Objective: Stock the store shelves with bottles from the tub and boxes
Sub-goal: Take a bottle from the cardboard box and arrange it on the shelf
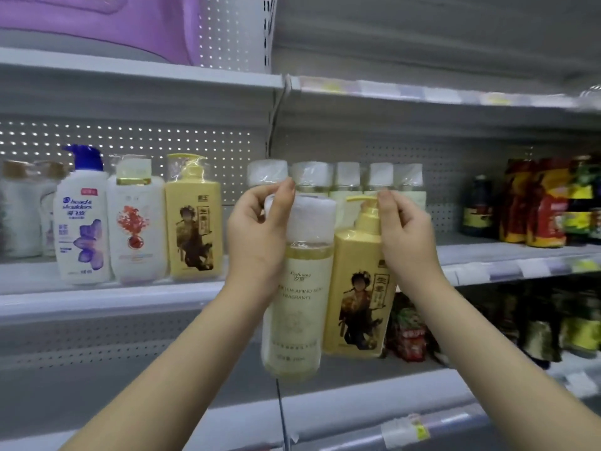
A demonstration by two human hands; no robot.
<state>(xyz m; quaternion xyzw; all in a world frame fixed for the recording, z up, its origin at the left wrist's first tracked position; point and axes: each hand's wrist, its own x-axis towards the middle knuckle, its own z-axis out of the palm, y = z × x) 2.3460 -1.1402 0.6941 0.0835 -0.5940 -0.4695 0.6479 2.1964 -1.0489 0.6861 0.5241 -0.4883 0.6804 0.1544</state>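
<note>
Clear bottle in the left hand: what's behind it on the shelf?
A row of white-capped bottles stands on the shelf behind the clear bottle. Only their caps and shoulders show; the left hand, right hand and yellow pump bottle cover their bodies and labels.

The clear bottle (297, 304) holds pale yellow liquid under a white cap. The pump bottle (357, 288) is yellow with a dark figure print, as is its twin (193, 222) on the pale grey shelf (97, 297). The shampoo (81, 222) is white, blue-capped, with a purple flower. The basin (97, 21) is lilac. The back panel (130, 138) is grey, dotted with holes.
</note>
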